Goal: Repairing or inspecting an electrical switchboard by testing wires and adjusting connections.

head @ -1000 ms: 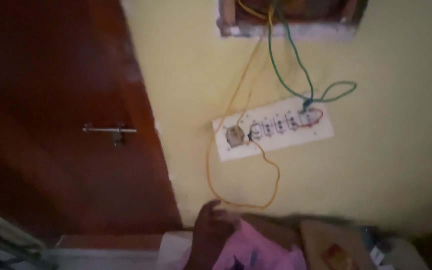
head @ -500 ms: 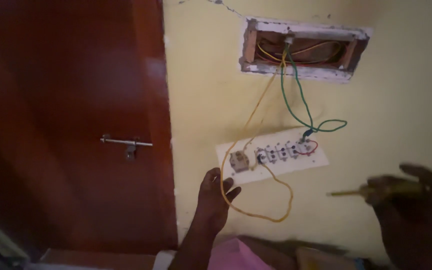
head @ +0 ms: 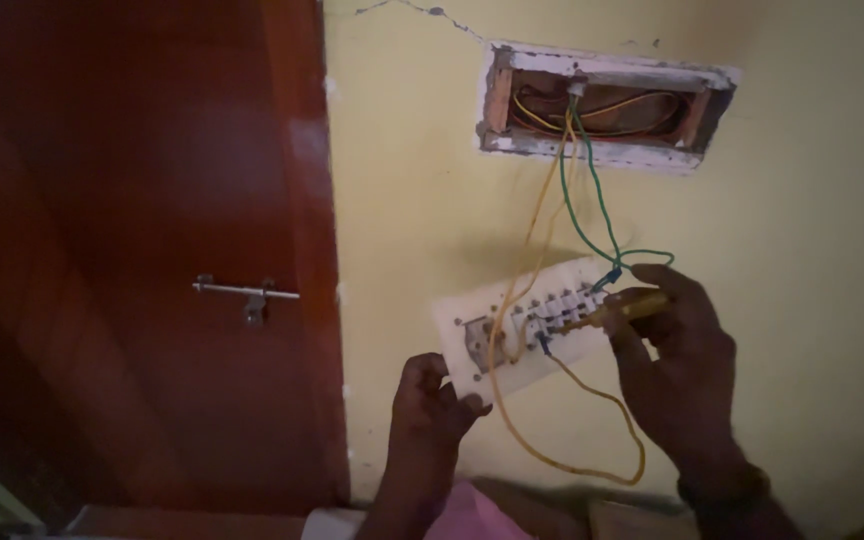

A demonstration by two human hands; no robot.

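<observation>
Your left hand (head: 430, 400) has come up to grip the lower corner of the dangling white switch plate (head: 532, 325), while your right hand (head: 674, 365), newly in, clasps a yellow-handled screwdriver (head: 620, 308) at its terminals

The left hand (head: 430, 400), low at the frame's bottom a second ago, now grips the lower left corner of the white switch plate (head: 527, 330) hanging on its wires. The right hand (head: 674, 360), absent at first and then off to the side, now holds the yellow screwdriver (head: 620, 310) with its tip at the plate's terminals.
</observation>
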